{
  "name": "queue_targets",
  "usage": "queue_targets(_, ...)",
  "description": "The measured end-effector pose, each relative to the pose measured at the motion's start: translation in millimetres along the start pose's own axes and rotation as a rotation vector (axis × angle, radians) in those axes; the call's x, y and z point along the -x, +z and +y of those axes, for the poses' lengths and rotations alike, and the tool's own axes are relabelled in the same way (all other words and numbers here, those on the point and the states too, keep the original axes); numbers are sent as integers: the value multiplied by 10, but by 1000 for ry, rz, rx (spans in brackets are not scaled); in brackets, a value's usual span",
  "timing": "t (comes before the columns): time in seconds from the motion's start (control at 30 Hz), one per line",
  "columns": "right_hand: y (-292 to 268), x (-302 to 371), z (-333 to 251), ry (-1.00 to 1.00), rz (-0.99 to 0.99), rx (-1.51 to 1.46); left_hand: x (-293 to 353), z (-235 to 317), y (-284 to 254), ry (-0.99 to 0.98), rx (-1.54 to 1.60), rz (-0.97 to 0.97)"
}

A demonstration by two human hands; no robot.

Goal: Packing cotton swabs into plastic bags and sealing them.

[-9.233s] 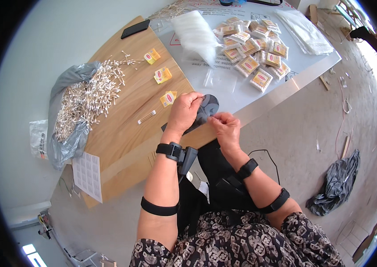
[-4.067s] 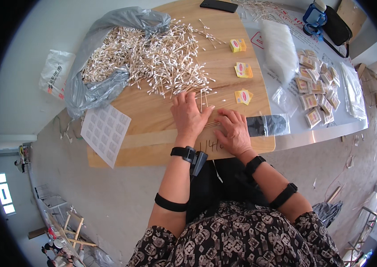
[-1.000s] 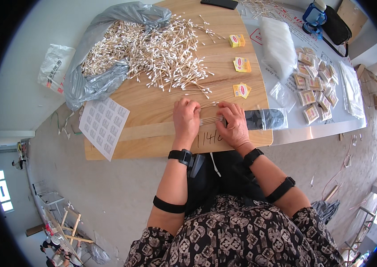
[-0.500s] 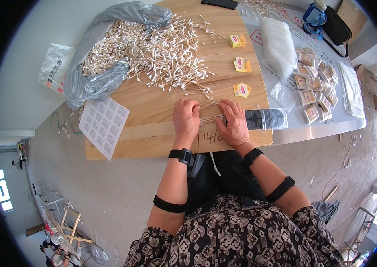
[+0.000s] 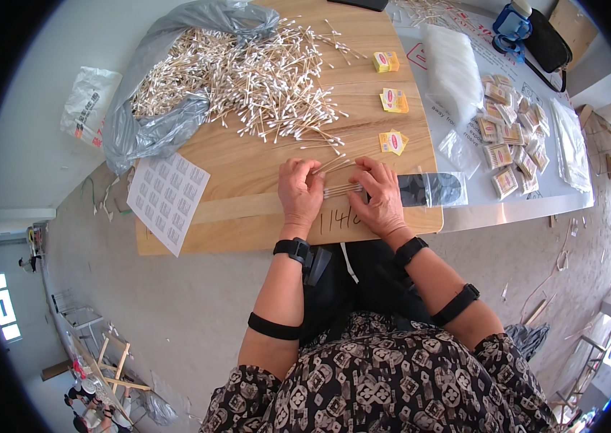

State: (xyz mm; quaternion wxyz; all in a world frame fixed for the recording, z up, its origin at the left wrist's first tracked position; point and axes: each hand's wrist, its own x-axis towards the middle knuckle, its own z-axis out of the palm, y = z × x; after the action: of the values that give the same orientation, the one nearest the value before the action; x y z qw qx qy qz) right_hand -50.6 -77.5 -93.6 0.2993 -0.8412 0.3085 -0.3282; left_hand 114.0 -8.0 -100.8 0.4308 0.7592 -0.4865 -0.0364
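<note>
Nearest, a dark patterned shirt (image 5: 370,368) filled the lower edge, and both bare forearms reached up and forward over the near edge of a wooden table (image 5: 247,231). The left forearm (image 5: 279,292) rose nearly straight; the right forearm (image 5: 435,278) slanted inward, so the hands came close together but stayed apart. Each wore a black wrist strap and a second band further up.

The left hand (image 5: 300,191) rested low over the wood, back upward, fingers curled and bunched, thumb turned inward. The right hand (image 5: 380,193) faced it with fingers arched and thumb spread below them, in a wider shape. A short row of cotton swabs (image 5: 341,190) lay crosswise between the two, ends at the fingers; whether either hand gripped it could not be told.

Just beyond, a few loose swabs (image 5: 334,164) slanted by the left fingertips. A dark flat piece (image 5: 417,190) lay right of the right hand. Farther off were yellow cards (image 5: 393,142), the big swab heap (image 5: 262,79) with its grey bag (image 5: 154,141), and filled packets (image 5: 515,137).
</note>
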Motion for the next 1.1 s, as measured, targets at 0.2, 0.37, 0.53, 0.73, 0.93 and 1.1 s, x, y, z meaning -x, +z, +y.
queue_targets(0.2,-9,-9,-23,7,0,18,6,19,0,-8,21,11)
queue_targets(0.37,-5,-8,-15,14,0,17,-4,33,0,34,-20,24)
queue_targets(0.53,17,-8,-9,35,9,39,-15,74,23,34,-18,45)
queue_targets(0.73,8,-22,-43,37,-11,48,-39,62,21,-3,-58,28)
queue_targets(0.93,-13,-18,-31,32,-19,96,-100,95,29,62,-108,-190)
queue_targets(1.1,-16,-26,-59,31,-34,79,-262,78,24,36,-145,58)
